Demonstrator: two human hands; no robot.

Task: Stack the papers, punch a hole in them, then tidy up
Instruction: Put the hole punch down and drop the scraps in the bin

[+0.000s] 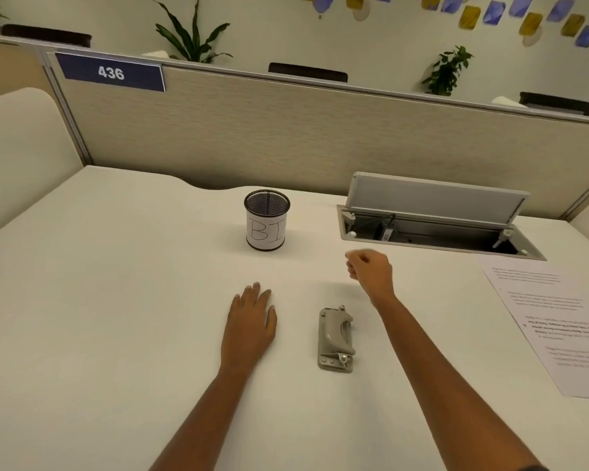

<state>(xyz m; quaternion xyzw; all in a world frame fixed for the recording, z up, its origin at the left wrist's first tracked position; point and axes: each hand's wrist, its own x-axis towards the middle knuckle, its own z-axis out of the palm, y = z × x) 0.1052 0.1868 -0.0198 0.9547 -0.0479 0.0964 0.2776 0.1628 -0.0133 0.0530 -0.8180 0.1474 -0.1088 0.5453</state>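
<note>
Your left hand (250, 322) lies flat on the desk (99, 300), fingers spread, holding nothing. Just right of it sits the hole punch (335, 338) — untouched. Your right hand (369, 271) hovers beyond it, curled into a loose fist. Papers (558, 321) lie well right of that hand — near the desk edge.

Here's the hole punch (336, 337), a small grey metal one, sitting flat on the white desk (116, 300) at about five o'clock from the frame's centre, its long axis running near to far, handle arched up and not pressed. Over at three o'clock lie the papers (558, 321), white printed sheets flat on the desk, angled, running off the right edge, well apart from the punch.
</note>
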